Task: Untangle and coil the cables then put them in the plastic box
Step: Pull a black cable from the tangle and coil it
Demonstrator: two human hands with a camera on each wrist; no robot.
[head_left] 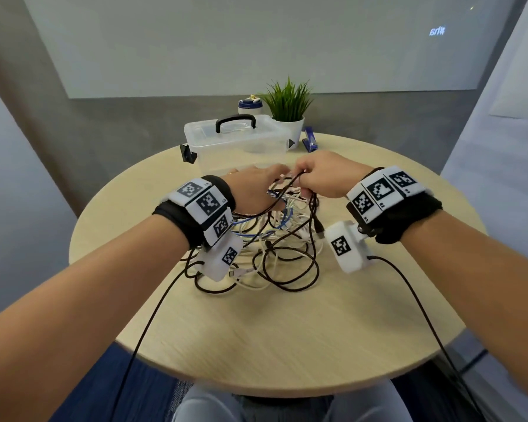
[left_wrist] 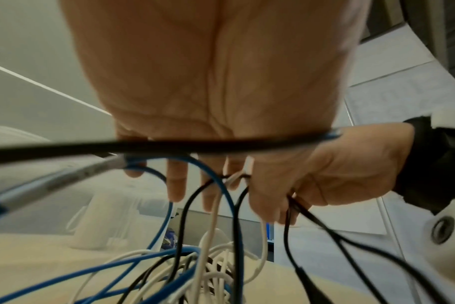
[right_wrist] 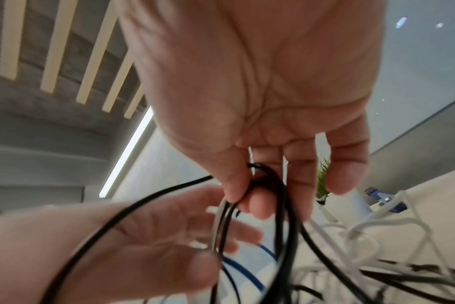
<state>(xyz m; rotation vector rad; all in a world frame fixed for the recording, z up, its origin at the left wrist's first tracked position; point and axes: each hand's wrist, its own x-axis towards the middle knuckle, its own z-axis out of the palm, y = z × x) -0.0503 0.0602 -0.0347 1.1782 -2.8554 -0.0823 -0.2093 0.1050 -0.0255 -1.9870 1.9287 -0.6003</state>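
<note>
A tangle of black, white and blue cables (head_left: 275, 248) lies in the middle of the round wooden table (head_left: 256, 330). Both hands are raised over its far side. My right hand (head_left: 301, 178) pinches a loop of black cable (right_wrist: 286, 205) between thumb and forefinger (right_wrist: 244, 197). My left hand (head_left: 275, 178) faces it with fairly straight fingers (left_wrist: 177, 185) pushed in among blue, white and black strands; a black cable crosses its palm. The clear plastic box (head_left: 214, 138) with a black handle stands behind the hands, its lid on.
Behind the box stand a potted plant (head_left: 288, 102), a small white and blue bottle (head_left: 250, 106) and a blue stapler (head_left: 310, 140). Black cords from the wrist cameras run off the table's near edge. Bare tabletop lies between the tangle and me.
</note>
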